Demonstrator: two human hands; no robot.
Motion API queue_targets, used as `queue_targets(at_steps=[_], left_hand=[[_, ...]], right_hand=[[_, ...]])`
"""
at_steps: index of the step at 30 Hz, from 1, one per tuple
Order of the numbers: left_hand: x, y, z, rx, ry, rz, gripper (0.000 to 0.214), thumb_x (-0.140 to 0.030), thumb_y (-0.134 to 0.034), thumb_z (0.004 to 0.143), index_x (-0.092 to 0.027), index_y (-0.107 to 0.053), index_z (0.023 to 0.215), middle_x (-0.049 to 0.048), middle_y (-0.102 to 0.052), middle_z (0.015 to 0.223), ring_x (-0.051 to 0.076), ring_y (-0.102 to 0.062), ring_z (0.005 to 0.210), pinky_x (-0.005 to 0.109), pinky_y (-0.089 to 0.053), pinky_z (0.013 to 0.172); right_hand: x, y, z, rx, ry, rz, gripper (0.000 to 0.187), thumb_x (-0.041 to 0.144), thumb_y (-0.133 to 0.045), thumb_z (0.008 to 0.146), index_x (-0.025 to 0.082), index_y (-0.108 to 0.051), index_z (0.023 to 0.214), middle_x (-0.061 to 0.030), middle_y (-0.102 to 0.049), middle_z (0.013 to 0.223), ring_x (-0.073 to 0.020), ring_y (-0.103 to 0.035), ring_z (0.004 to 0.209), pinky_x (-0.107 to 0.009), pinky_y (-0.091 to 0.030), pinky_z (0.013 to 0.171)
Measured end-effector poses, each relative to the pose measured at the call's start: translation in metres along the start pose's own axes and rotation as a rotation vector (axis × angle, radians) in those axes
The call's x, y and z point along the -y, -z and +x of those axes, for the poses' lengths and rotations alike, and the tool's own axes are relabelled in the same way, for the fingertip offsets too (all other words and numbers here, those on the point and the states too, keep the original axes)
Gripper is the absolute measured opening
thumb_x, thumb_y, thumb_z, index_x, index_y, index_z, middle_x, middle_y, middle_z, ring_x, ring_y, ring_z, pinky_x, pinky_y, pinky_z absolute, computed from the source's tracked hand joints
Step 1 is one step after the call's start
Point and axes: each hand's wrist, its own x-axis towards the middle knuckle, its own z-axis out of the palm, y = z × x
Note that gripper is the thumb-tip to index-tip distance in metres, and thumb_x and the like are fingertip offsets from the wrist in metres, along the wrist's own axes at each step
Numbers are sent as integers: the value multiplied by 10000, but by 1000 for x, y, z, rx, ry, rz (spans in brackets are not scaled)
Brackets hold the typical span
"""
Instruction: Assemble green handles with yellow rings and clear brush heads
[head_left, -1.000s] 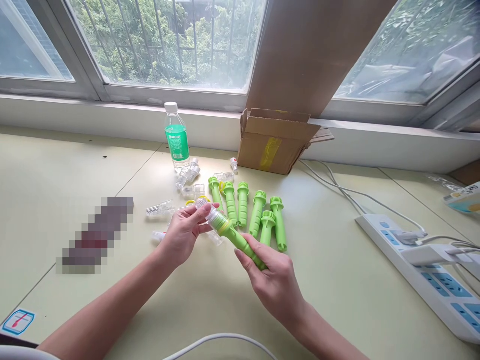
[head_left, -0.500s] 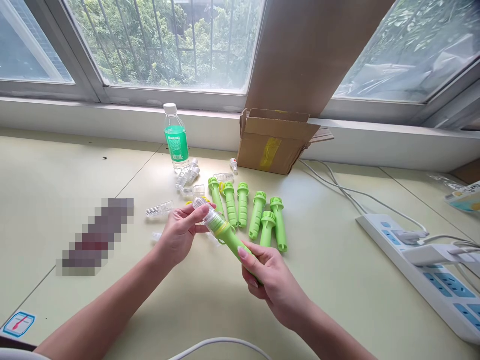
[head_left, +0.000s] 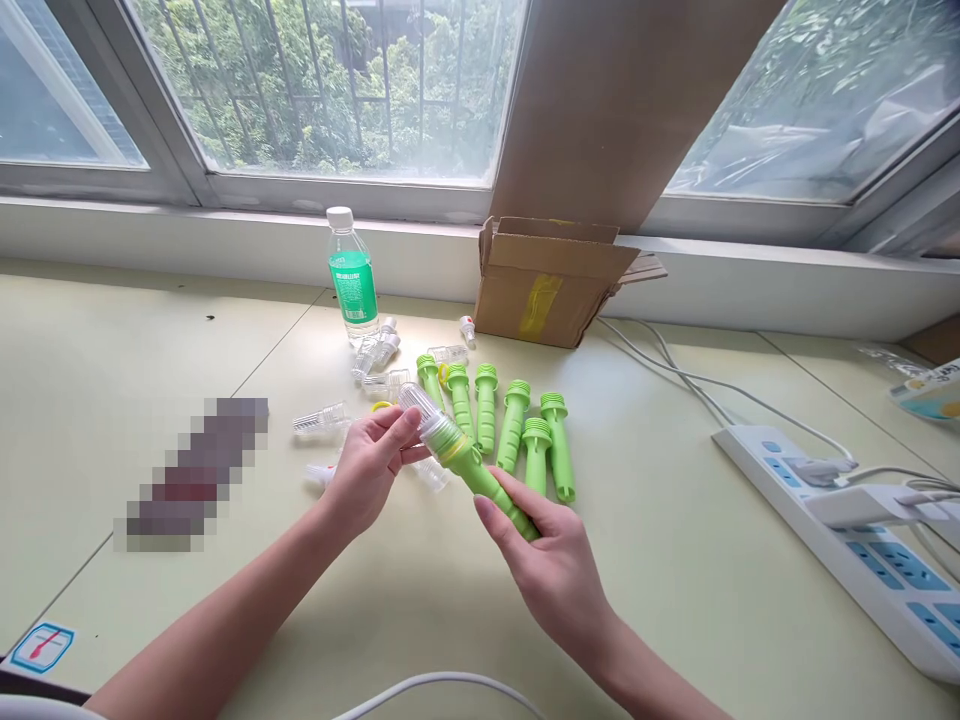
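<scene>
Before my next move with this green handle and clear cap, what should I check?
1. Grip: right hand wraps the green handle at its lower end: ok.
2. Pinch: left hand holds the clear cap at the top end: ok.
3. The yellow ring sits between cap and handle: ok.
4. Cap fully seated on the handle: cannot tell.
5. The spare handles lie in a row on the table, behind the held one: ok.
6. The water bottle is upright, lid on, apart from both hands: ok.
</scene>
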Motion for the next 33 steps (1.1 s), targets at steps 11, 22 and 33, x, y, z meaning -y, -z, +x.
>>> queue_targets(at_steps=[11, 22, 33], left_hand=[[-7, 0, -3, 25, -2, 12, 310, -378, -679, 794, -129, -689, 978, 112, -709, 944, 247, -672, 891, 341, -537, 770], [-1, -1, -4, 7, -137, 205, 290, -391, -634, 827, -165, -665, 1007, 85, -701, 977, 222, -666, 901, 318, -533, 770], [11, 13, 0, 69, -555, 1087, 211, -314, -676, 784, -224, -684, 974, 93, -677, 1048, 266, -613, 1023, 391, -473, 903]], right_hand=[[0, 1, 1, 60, 77, -99, 400, 342, -548, 895, 171, -615, 1250, -56, -709, 890, -191, -647, 740, -267, -535, 637], [-14, 6, 2, -74, 432, -349, 358, 199, -545, 894, 167, -573, 1250, -44, -691, 807, -156, -635, 647, -246, -521, 604], [-49, 58, 48, -637, 571, -966, 513, 172, -479, 916, 128, -385, 1418, -156, -665, 1095, -250, -663, 951, -324, -555, 764]])
